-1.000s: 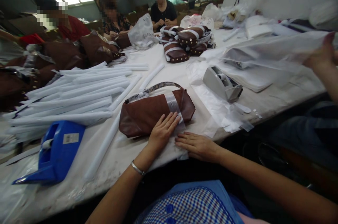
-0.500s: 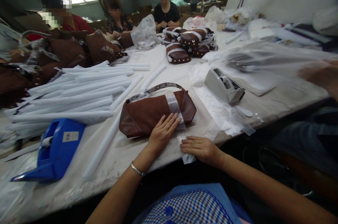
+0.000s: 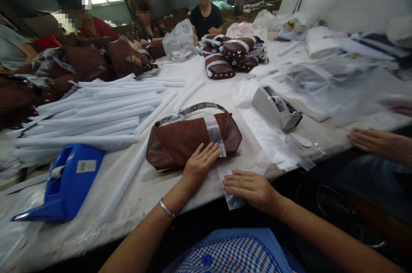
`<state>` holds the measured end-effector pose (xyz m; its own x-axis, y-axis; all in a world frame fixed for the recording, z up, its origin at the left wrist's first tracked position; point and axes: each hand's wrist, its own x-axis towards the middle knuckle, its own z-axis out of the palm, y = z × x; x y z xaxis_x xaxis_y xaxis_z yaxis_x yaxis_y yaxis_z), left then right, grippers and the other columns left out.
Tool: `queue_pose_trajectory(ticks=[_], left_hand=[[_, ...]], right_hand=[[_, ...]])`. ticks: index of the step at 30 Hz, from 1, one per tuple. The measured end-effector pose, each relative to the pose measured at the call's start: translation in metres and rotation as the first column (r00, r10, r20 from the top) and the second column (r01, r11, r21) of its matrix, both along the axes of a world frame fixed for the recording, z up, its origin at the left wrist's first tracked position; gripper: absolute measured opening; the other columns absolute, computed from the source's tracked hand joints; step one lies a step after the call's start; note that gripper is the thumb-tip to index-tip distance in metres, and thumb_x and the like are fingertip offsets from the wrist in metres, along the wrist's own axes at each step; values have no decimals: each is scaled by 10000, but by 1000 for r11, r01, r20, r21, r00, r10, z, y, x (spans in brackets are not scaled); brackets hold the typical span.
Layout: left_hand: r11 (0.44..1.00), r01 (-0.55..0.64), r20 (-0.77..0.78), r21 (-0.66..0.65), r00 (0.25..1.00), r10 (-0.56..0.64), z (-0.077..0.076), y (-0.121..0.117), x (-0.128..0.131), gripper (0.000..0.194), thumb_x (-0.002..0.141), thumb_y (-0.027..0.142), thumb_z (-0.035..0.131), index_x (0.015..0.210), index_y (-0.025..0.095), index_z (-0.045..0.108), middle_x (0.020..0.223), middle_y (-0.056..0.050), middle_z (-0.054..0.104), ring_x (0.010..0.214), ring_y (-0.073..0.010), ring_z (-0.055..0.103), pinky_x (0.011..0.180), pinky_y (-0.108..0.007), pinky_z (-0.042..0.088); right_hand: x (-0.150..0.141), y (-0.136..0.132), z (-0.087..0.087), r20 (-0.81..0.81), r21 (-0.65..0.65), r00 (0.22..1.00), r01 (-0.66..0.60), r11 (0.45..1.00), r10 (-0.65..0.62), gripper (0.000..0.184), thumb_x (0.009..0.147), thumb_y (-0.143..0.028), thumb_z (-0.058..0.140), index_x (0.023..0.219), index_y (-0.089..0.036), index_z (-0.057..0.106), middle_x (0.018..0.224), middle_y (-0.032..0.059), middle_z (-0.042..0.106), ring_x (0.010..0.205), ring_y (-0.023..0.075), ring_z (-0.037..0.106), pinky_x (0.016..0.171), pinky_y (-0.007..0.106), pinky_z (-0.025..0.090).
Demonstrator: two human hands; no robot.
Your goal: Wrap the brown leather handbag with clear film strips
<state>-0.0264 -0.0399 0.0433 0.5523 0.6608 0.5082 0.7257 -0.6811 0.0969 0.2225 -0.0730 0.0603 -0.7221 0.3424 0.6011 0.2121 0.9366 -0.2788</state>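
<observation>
A brown leather bag [image 3: 180, 140] lies on its side on the white table [image 3: 151, 187], a clear plastic band [image 3: 215, 133] wrapped round its right part. My left hand [image 3: 199, 165] rests flat on the bag's lower edge beside the band, fingers stretched out. Just to its right, my right hand [image 3: 249, 187] lies flat on a strip of clear plastic film [image 3: 233, 198] that hangs over the table's front edge.
A blue tape dispenser [image 3: 64, 183] sits front left, with several white paper rolls [image 3: 96, 114] behind it. A grey tape dispenser [image 3: 277, 107] stands right of the bag. Wrapped brown bags [image 3: 225, 56] are piled farther back. Other people sit around; another person's hand [image 3: 376, 142] is at the right.
My right hand has slid toward the table's front edge along the plastic strip. The other person's hand at the right has come down from the raised plastic sheet to the table edge.
</observation>
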Motion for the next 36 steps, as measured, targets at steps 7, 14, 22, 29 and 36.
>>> queue_pose_trajectory(ticks=[7,14,22,29,36], left_hand=[[997,-5,-104,83,994,14,-2,-7,1,462,978,109,429,1432,180,471,1461,-97,542,1376,-214,478,1161,-442,415],[989,-45,-133,140,989,64,3,-12,7,371,978,145,458,1337,173,550,1296,-98,640,1205,-191,591,1118,-388,450],[980,-94,-68,175,992,107,-9,-9,8,265,961,171,526,1199,204,636,1220,-78,667,1086,-204,611,990,-362,524],[985,-96,-34,142,994,102,-6,-11,9,300,953,130,510,1217,195,636,1174,-81,684,1056,-205,627,966,-377,541],[982,-22,74,186,997,8,-3,-12,5,389,918,28,420,1213,147,644,1187,-84,715,1080,-191,659,978,-355,567]], right_hand=[[0,8,16,13,2,999,37,999,-37,346,969,-82,499,1260,-210,635,1127,44,755,1121,149,677,1093,373,482],[-14,44,47,-97,-75,979,172,982,-179,391,972,-112,453,1239,-298,670,1132,19,751,1090,163,688,1062,381,503],[-41,103,43,-171,-185,949,231,955,-263,270,933,-138,545,1043,-265,755,1125,29,746,1149,213,649,1015,401,546],[-52,124,27,-181,-183,929,289,940,-322,69,888,-265,702,868,-264,768,1104,21,749,1191,241,623,1039,441,531],[-54,128,21,-177,-186,909,347,920,-378,63,882,-283,706,868,-260,763,1183,37,722,1200,250,617,1056,464,518]])
